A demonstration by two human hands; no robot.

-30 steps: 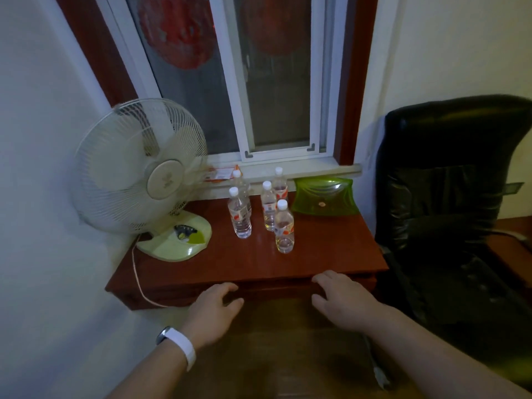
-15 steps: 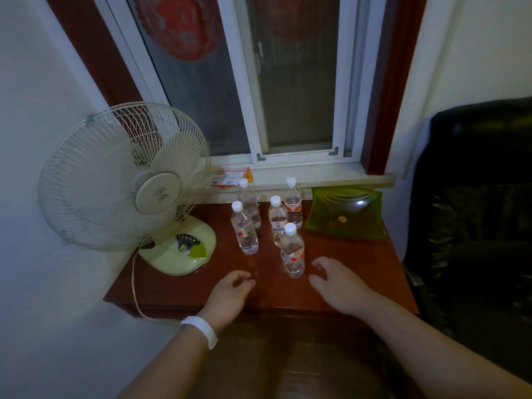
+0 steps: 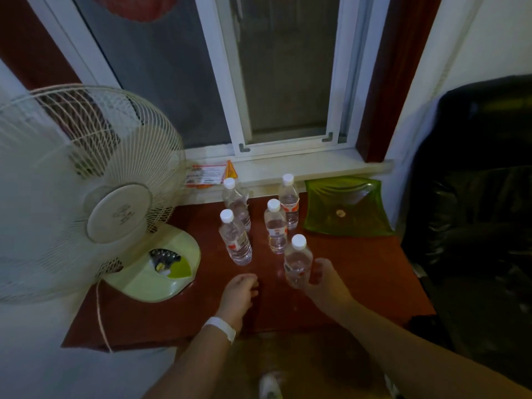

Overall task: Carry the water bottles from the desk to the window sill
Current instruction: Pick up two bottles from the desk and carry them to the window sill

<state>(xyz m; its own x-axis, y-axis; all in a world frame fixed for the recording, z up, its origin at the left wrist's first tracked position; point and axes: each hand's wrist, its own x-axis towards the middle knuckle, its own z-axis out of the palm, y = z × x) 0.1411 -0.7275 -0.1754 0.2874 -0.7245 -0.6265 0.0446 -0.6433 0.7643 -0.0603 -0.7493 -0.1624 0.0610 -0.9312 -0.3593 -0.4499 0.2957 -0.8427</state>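
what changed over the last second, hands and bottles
The right hand reached forward from the front edge of the desk and now holds the nearest bottle, fingers curled round it; the bottle still stands on the desk. The left hand moved forward too, holding nothing. The other bottles, fan and green dish stayed put.

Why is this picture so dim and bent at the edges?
Head view: weak light, murky colours; head view: the wide lens bows the fan and window frame; head view: faint glare on the desk, and the right hand gripping the nearest bottle looks soft.
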